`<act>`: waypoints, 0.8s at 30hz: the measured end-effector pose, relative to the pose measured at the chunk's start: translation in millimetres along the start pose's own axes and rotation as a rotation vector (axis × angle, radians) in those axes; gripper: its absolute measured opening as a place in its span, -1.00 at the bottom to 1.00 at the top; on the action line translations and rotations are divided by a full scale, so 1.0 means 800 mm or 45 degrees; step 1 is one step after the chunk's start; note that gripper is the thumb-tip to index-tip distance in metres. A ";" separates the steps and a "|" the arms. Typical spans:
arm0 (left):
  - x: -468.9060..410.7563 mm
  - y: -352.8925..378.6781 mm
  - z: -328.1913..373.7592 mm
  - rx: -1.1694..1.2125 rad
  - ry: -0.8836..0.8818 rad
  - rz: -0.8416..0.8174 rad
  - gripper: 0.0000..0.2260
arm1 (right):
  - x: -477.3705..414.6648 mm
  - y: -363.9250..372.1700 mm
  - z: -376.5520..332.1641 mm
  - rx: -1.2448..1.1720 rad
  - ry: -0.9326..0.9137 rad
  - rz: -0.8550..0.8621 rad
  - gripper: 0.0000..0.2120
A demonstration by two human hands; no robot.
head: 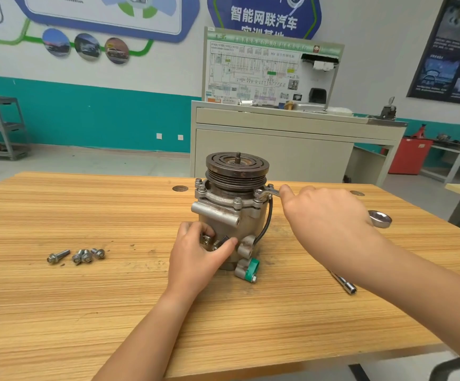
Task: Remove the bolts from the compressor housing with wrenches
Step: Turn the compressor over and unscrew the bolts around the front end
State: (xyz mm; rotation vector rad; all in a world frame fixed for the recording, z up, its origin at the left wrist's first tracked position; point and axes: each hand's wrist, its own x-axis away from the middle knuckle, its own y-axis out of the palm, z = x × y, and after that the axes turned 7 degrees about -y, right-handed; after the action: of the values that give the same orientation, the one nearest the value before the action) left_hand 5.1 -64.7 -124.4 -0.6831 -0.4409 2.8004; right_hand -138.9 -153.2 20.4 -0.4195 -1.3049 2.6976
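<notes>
Fingers of the left hand (196, 259) curl against the lower body of the compressor (223, 213), thumb and fingers gripping it near a small fitting. The right hand (330, 215) is closed around a ring wrench (272, 191), index finger laid along the shaft. The wrench's near ring sits over a flange bolt (258, 192) on the housing's right side, and its far ring pokes out behind the hand. The compressor stands upright mid-table, its pulley (237, 167) on top, with several other flange bolts seated. Four loose bolts (86, 255) lie to its left on the wooden table (86, 312). A chrome socket tool (347, 285) lies partly under the right forearm.
</notes>
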 end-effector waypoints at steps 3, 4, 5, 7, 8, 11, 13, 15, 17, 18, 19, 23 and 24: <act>0.000 0.000 0.000 -0.003 -0.001 -0.003 -0.71 | 0.000 -0.002 0.002 0.011 -0.017 -0.060 -0.56; 0.000 0.000 0.000 -0.004 0.002 0.001 -0.72 | 0.001 -0.001 0.000 0.001 -0.028 -0.063 -0.53; -0.001 0.000 0.000 -0.003 0.005 0.003 -0.72 | 0.001 0.001 -0.003 -0.005 -0.043 -0.049 -0.50; -0.001 0.000 0.000 0.004 0.004 -0.001 -0.71 | 0.000 0.007 -0.009 -0.004 -0.081 -0.002 -0.43; -0.001 0.000 0.000 0.008 0.002 -0.005 -0.71 | 0.000 0.010 -0.010 0.001 -0.093 0.014 -0.42; 0.000 0.000 0.002 0.027 0.008 -0.010 -0.71 | -0.009 0.022 0.006 0.047 -0.108 0.030 -0.44; 0.000 0.000 0.002 0.032 0.013 -0.007 -0.71 | -0.019 0.027 0.031 0.037 -0.125 0.048 -0.53; 0.000 0.001 0.000 0.028 0.018 -0.007 -0.72 | -0.030 0.034 0.054 0.052 -0.168 0.084 -0.55; -0.002 0.002 -0.001 0.024 0.023 0.002 -0.71 | -0.045 0.044 0.067 0.100 -0.211 0.138 -0.55; -0.002 0.002 -0.001 0.023 0.026 0.006 -0.71 | -0.053 0.051 0.069 0.124 -0.221 0.173 -0.56; -0.002 0.002 -0.002 0.023 0.030 0.006 -0.71 | -0.062 0.059 0.070 0.138 -0.222 0.205 -0.59; -0.001 0.001 -0.002 0.024 0.035 0.000 -0.71 | -0.097 0.086 0.065 0.040 -0.264 0.339 -0.67; -0.001 0.000 -0.002 0.021 0.040 0.001 -0.71 | -0.104 0.089 0.062 0.037 -0.283 0.401 -0.68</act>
State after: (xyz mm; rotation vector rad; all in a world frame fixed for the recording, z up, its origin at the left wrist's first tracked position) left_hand 6.5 -64.9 -125.6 -0.7232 -0.4111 2.7867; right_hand -73.2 -253.2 10.2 -0.3560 -1.3510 3.0978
